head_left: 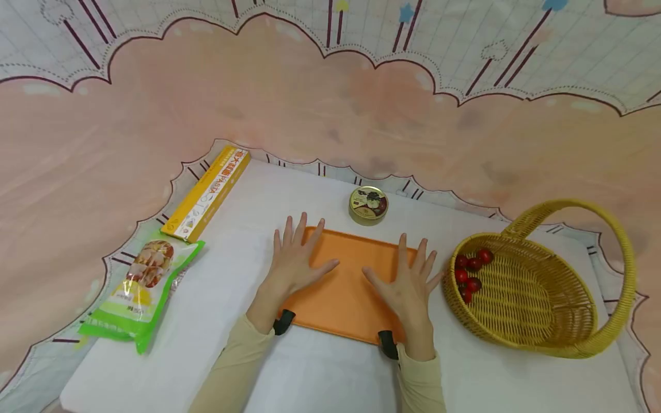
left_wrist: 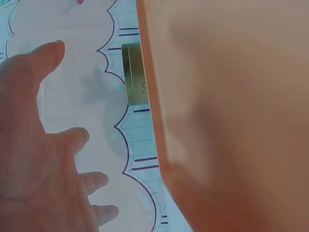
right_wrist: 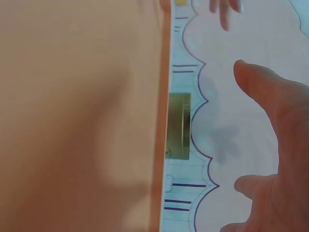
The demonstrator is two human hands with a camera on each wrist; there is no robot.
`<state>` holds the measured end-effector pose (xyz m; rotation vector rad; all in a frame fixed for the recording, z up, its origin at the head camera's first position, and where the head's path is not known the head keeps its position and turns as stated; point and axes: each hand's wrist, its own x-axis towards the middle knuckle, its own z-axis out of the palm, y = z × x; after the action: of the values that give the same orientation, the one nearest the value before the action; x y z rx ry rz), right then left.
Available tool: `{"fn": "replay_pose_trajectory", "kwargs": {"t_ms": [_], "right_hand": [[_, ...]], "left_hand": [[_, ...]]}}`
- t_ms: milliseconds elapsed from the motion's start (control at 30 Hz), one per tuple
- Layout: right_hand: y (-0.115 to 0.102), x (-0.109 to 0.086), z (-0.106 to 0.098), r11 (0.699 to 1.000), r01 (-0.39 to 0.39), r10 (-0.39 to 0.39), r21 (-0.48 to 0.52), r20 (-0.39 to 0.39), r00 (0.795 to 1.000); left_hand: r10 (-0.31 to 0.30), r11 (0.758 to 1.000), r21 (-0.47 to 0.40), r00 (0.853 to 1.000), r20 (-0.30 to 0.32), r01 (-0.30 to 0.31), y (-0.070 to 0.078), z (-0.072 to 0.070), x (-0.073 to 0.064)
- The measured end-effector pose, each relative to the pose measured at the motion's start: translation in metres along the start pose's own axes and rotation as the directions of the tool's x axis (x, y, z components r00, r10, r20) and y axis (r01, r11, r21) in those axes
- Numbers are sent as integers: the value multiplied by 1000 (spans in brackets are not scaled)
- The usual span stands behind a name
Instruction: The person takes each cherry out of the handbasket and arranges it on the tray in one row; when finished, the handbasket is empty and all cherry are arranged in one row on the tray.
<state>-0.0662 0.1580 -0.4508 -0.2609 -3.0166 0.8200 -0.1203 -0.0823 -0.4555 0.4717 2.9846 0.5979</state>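
Both hands are spread above an orange tray in the middle of the table. My left hand is over the tray's left side, its fingers straight and apart, holding nothing. Over the right side is my right hand, likewise with fanned fingers and nothing in them. Each wrist view shows its hand, left and right, raised over the tray surface. Just beyond the tray's far edge stands a round gold tin with a fruit picture on its lid.
A yellow wicker basket with a tall handle stands at the right, several small red tomatoes at its left side. At the left lie a yellow pasta box and a green-and-white food packet. A patterned cloth hangs behind the white table.
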Motion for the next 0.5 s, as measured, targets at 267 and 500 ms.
{"fn": "replay_pose_trajectory", "kwargs": {"t_ms": [267,500], "right_hand": [[-1,-1,4,1000,-1,1,-13,10,1000],[-1,1,7,1000,10,-10,-14,-8,1000]], "left_hand": [[-3,999,-53,999,-34,1,-6,2,-3],[18,994,-107,998,-57,-24,-10,3,2]]}}
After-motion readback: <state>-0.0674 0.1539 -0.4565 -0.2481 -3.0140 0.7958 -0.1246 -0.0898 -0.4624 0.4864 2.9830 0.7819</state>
